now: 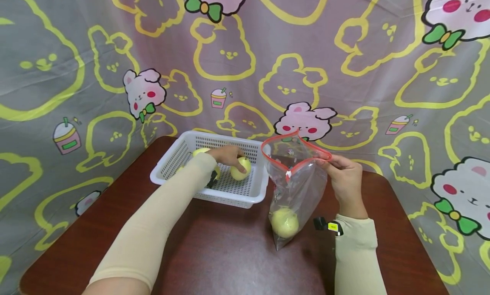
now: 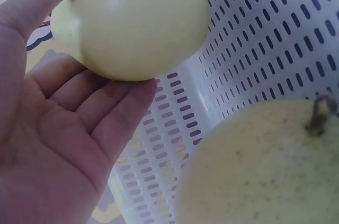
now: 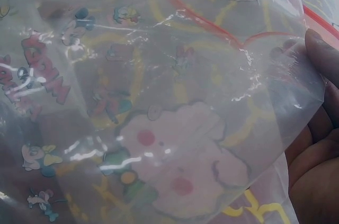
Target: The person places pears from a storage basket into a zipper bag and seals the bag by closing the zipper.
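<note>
My left hand [image 1: 228, 155] grips a pale yellow pear [image 1: 240, 169] over the right part of the white basket [image 1: 245, 198]. In the left wrist view the thumb and fingers curl round that pear [image 2: 143, 23], and a second speckled pear [image 2: 265, 166] with a stem lies close by. My right hand [image 1: 346, 176] pinches the red-edged rim of a clear zip bag [image 1: 302, 188], whose mouth gapes. One pear [image 1: 285, 222] sits at the bottom of the bag. Printed cartoon figures show on the bag's film [image 3: 185, 86] in the right wrist view.
More pears [image 1: 200, 151] lie in the basket's left part, partly hidden by my left forearm. The basket stands at the back of a dark red-brown table [image 1: 229, 261]. A patterned cloth [image 1: 245, 35] hangs behind and around the table.
</note>
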A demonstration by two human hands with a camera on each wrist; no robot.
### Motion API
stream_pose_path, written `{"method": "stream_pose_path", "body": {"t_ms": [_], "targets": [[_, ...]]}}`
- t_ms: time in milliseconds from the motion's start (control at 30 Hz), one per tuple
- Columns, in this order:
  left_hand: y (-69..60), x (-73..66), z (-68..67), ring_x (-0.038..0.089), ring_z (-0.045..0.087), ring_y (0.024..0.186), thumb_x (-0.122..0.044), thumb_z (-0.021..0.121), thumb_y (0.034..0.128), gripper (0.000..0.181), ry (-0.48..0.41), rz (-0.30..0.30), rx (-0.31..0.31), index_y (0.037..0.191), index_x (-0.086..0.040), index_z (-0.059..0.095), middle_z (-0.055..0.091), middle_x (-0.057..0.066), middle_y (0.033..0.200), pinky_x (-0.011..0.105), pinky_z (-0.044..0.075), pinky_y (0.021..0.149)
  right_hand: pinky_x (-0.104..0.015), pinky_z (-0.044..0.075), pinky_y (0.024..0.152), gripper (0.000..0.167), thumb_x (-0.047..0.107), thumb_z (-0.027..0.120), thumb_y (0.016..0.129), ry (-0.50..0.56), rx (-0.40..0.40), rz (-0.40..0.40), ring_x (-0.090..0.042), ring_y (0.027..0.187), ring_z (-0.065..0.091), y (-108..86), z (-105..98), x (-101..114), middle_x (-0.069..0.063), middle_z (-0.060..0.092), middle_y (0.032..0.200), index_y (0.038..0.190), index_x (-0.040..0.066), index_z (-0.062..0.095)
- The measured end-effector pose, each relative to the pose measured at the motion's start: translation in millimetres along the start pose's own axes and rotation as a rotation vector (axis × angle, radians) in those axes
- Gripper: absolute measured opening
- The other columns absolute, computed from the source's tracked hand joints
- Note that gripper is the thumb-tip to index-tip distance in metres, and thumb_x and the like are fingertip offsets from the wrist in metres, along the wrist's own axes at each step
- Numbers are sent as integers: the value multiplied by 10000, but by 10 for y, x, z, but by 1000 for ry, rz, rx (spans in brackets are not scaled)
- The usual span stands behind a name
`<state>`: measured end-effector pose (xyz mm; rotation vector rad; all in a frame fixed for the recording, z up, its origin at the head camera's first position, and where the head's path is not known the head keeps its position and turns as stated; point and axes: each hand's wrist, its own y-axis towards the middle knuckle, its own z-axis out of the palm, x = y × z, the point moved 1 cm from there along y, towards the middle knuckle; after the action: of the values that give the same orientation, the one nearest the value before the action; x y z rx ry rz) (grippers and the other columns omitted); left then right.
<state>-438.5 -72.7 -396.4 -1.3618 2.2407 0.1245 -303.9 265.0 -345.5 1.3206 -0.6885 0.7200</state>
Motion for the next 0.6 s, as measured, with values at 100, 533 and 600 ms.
{"method": "stream_pose_path", "body": {"t_ms": [100, 533, 600], "targets": [[-3, -4, -4, 200, 560, 1087, -464, 838, 717, 792, -9, 3, -10, 1331, -40, 576, 602, 72, 1247, 336, 456, 924, -264, 531, 814, 237, -113, 745, 777, 7, 5, -2, -185, 850, 705, -8, -4, 3, -73, 738, 899, 1002, -160, 686], [-78, -66, -58, 166, 567, 1050, -428, 828, 749, 754, -16, 32, -44, 1342, -40, 571, 614, 56, 1227, 309, 457, 905, -263, 533, 807, 235, -121, 742, 775, 3, -2, 1, -181, 846, 704, -4, 0, 5, -66, 738, 903, 1000, -161, 685], [-75, -60, -68, 164, 570, 1040, -428, 829, 747, 745, -21, 37, -46, 1331, -39, 581, 621, 52, 1210, 310, 460, 899, -259, 535, 802, 230, -116, 744, 776, -2, -5, 2, -178, 844, 704, -7, 2, 8, -63, 738, 898, 995, -159, 688]]}}
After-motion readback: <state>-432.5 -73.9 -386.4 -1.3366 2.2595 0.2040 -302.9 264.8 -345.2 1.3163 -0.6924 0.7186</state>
